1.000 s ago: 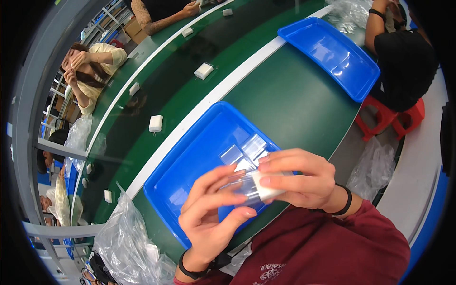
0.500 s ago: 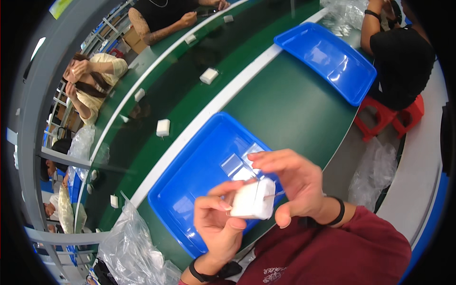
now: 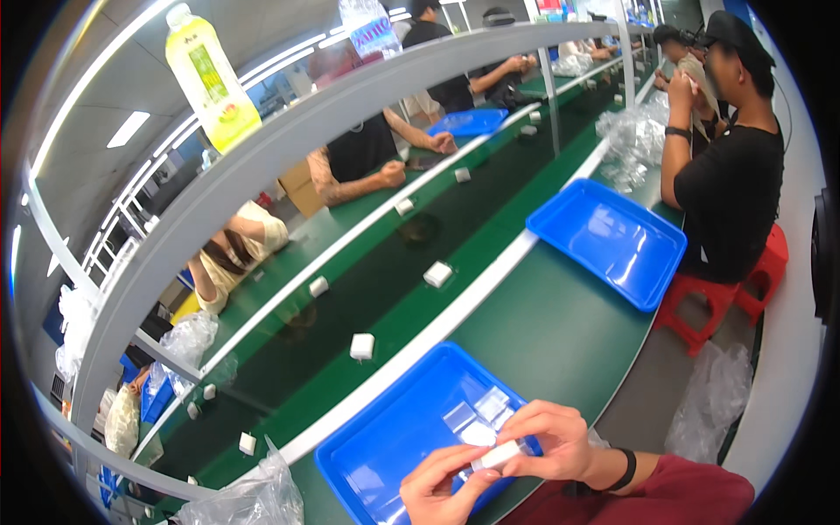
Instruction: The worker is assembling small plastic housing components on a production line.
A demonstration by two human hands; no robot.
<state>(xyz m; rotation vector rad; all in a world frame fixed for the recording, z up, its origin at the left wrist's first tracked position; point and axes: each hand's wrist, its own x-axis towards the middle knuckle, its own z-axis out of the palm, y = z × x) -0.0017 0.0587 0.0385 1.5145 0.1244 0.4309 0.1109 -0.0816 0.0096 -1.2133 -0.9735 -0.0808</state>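
Both my hands are over the near blue tray (image 3: 389,429) at the lower middle, holding a small white block (image 3: 500,456) with rounded edges, possibly a plug adapter. My left hand (image 3: 442,488) grips its left end between thumb and fingers. My right hand (image 3: 558,442) pinches the right end, fingers curled over the top. Just beyond the block, several flat clear plastic pieces (image 3: 477,418) lie in the tray. The block's underside is hidden by my fingers.
A dark green conveyor belt (image 3: 398,306) carries spaced white blocks (image 3: 362,346). Another blue tray (image 3: 612,241) sits to the right, near a person in black (image 3: 731,175) beside red stools (image 3: 700,306). Clear bags (image 3: 254,494) lie at lower left; a grey rail (image 3: 289,122) arches over the far side.
The view has tilted up, showing more of the room and the bottles on the rail. My right hand, apart from the block before, now closes on it; my left hand keeps its hold.
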